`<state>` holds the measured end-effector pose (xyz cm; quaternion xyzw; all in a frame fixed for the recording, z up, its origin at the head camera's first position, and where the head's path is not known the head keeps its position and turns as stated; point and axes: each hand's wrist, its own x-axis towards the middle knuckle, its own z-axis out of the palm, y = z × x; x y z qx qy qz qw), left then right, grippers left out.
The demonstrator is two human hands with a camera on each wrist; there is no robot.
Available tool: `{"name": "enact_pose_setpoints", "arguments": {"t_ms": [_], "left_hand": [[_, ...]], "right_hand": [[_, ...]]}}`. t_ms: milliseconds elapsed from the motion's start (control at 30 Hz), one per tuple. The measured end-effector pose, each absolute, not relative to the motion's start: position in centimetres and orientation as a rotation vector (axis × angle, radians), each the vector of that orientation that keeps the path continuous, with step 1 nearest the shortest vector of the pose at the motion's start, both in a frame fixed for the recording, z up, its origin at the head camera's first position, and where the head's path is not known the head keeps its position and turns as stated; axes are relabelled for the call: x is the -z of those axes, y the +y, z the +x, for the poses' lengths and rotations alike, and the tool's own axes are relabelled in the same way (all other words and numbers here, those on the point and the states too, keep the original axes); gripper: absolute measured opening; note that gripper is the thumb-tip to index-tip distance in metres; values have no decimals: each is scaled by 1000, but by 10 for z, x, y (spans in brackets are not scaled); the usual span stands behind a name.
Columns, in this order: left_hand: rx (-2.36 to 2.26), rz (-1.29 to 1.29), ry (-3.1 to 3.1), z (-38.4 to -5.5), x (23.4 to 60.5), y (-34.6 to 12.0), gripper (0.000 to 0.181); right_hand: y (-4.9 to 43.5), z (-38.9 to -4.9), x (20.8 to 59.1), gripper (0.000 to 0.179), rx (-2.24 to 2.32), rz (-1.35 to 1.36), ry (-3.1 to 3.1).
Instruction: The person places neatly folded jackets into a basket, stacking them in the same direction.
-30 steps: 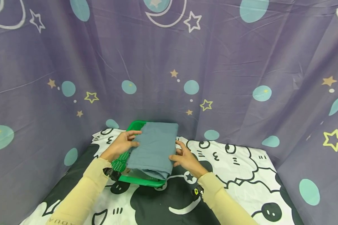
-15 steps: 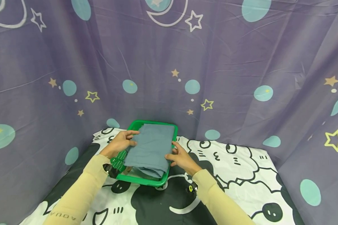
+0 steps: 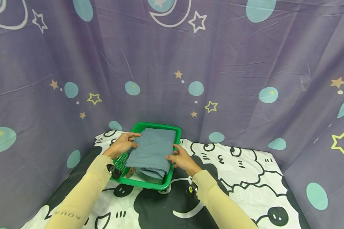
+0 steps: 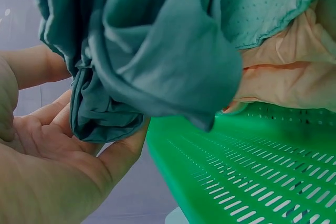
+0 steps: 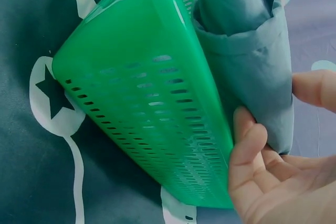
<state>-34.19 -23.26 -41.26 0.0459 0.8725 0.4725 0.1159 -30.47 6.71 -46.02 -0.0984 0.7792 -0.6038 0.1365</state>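
A folded blue-grey cloth lies level over the green plastic basket, its far and right edges inside the rim. At the cloth's left side my left hand grips the edge; in the left wrist view, fingers reach under the hanging folds. My right hand holds the right edge beside the basket's right rim. The right wrist view shows fingers curled against the rolled side of the cloth, next to the basket wall.
Under the cloth, the basket holds a pale green dotted fabric and a peach-coloured fabric. The basket stands on a black-and-white cartoon sheet. A purple star-print curtain hangs close behind it.
Both hands have brought the cloth down and slightly left into the basket. The basket's right rim, earlier covered by the cloth, now shows.
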Motion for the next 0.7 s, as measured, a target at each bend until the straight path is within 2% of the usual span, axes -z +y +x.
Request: {"name": "enact_pose_setpoints", "arguments": {"t_ms": [300,700], "left_hand": [[-1389,110,2563,-351,418,-231,60],[-1341,135,2583,-353,425,-224,61]], "right_hand": [[62,-307,460,78,1736,-265,2369],[59,-302,463,62,1498,-331,2635]]}}
